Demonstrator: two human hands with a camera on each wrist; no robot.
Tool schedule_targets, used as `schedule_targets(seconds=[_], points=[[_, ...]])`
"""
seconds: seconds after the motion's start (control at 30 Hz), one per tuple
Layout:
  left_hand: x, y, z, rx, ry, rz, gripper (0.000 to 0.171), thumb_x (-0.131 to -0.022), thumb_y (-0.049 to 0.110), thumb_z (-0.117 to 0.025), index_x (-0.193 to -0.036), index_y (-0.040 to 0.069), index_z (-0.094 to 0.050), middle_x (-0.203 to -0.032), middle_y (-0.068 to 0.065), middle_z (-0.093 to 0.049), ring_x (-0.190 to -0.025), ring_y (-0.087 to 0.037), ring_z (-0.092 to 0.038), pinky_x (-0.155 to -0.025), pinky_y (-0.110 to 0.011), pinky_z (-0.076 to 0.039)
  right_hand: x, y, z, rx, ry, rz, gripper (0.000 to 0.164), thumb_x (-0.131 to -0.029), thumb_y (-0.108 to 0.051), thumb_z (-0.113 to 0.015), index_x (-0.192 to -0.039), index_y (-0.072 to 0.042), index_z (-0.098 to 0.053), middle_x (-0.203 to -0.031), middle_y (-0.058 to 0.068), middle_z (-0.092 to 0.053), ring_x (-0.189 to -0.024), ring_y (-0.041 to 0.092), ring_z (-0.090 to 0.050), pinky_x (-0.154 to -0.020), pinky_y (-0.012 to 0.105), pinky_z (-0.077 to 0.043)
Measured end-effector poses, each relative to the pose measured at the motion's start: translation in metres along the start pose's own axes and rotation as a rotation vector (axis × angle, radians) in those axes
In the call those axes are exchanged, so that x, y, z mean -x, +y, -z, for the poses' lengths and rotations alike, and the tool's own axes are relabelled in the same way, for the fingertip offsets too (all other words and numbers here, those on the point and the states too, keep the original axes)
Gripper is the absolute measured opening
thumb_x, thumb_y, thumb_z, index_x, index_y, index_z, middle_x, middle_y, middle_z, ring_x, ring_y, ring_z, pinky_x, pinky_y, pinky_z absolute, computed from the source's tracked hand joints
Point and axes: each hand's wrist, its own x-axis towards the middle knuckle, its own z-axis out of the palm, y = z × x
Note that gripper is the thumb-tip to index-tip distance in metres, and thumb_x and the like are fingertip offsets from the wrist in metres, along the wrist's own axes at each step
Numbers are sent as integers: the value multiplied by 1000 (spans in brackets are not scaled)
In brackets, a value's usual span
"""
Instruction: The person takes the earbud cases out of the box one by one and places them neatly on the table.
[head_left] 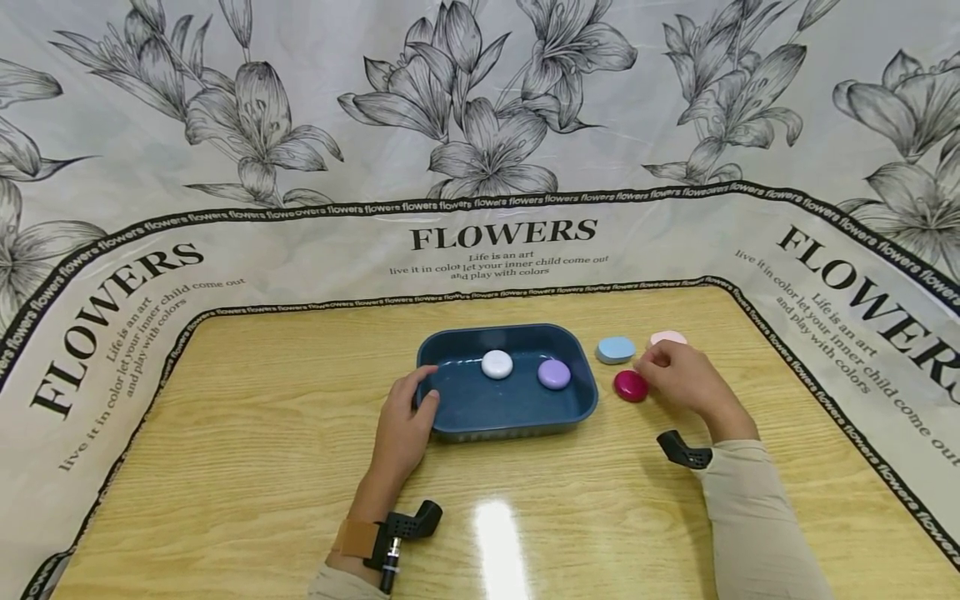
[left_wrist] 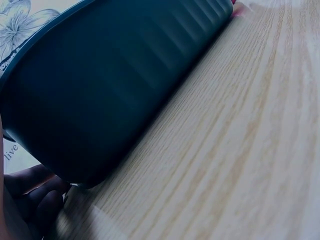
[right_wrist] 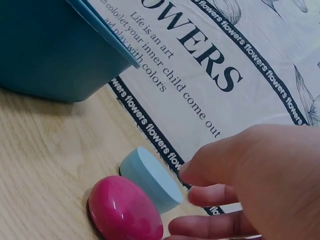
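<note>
A dark blue rectangular tub [head_left: 502, 421] stands on the table. In it lie a white rounded piece [head_left: 497, 364] and a purple rounded piece [head_left: 554, 374]. My left hand [head_left: 405, 421] grips the tub's left end, fingers and thumb over the rim; in the left wrist view other fingers [left_wrist: 45, 200] lie low against its outside corner. To the tub's right, my right hand [head_left: 686, 379] hovers with loosely bent fingers beside a glossy dark-red oval piece [head_left: 631, 386]. A light blue oval piece [head_left: 616, 350] sits behind the red one. The hand partly hides a pale pink piece [head_left: 668, 337].
A wood-grain table [head_left: 285, 433] carries everything. White flower-printed sheeting [head_left: 495, 258] rises along its back and both sides. Each wrist wears a black mount, the left one [head_left: 405, 525] close to the table.
</note>
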Motion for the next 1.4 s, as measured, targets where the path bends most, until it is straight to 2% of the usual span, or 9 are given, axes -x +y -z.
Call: schedule_targets(seconds=[0.33, 0.53, 0.8, 1.0, 1.2, 1.4], points=[[0, -2, 3, -5, 8, -6, 37, -103, 24, -54, -139, 23, -59, -140, -9, -53, -132, -27, -48, -107, -54, -39, -2, -13, 0, -43, 66, 24, 35, -102, -34, -56, -112, -2, -64, -101, 15, -66, -91, 28, -59, -75, 38, -46], [0, -3, 3, -7, 11, -11, 37, -103, 24, -53, -140, 21, -59, -140, -8, -53, -133, -27, -48, -107, -54, -39, -2, -24, -3, -102, 79, 40, 34, -102, -33, -57, -113, -1, -65, -102, 15, -68, -86, 25, -65, -73, 36, -50], [1, -4, 3, -10, 22, -12, 37, -102, 23, -55, -139, 24, -59, -140, -8, -54, -132, -27, -49, -107, -54, -39, -7, -39, -12, -215, 50, 89, 32, -102, -29, -59, -112, 1, -64, -100, 20, -71, -84, 27, -69, -69, 29, -54], [-1, -2, 2, -4, 17, -15, 37, -103, 23, -54, -140, 18, -59, -140, -9, -54, -132, -27, -49, -106, -54, -39, -10, -51, -15, -251, 44, 112, 28, -101, -24, -59, -110, 1, -64, -98, 19, -71, -84, 29, -70, -72, 28, -54], [-1, 0, 0, -4, 9, -10, 37, -103, 24, -53, -139, 19, -60, -139, -10, -54, -131, -28, -49, -106, -54, -39, -14, -58, -18, -254, 44, 139, 26, -101, -25, -60, -109, 0, -66, -93, 17, -70, -82, 28, -68, -69, 29, -53], [-1, -1, -1, -10, 12, -11, 37, -102, 24, -53, -139, 18, -60, -139, -10, -54, -131, -28, -49, -106, -54, -39, -16, -65, -17, -227, 16, 169, 27, -102, -28, -59, -111, -4, -65, -95, 13, -70, -84, 27, -69, -70, 35, -53]])
